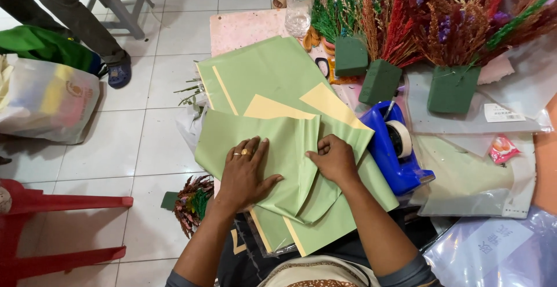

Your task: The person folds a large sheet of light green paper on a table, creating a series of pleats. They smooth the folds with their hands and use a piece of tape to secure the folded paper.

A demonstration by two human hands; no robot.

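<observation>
Left hand (243, 174) spread flat on green paper (278, 147), right hand (335, 159) curled, pinching a fold just beside it, fingertips tucked out of sight, bench (243, 29) mostly covered, blue tape dispenser (394, 147) right of paper, its base partly hidden.

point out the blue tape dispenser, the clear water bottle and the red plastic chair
blue plastic tape dispenser (390, 158), head view, on its side wall
clear plastic water bottle (299, 8), head view, on its lower body
red plastic chair (64, 201), head view, on its upper rail
</observation>
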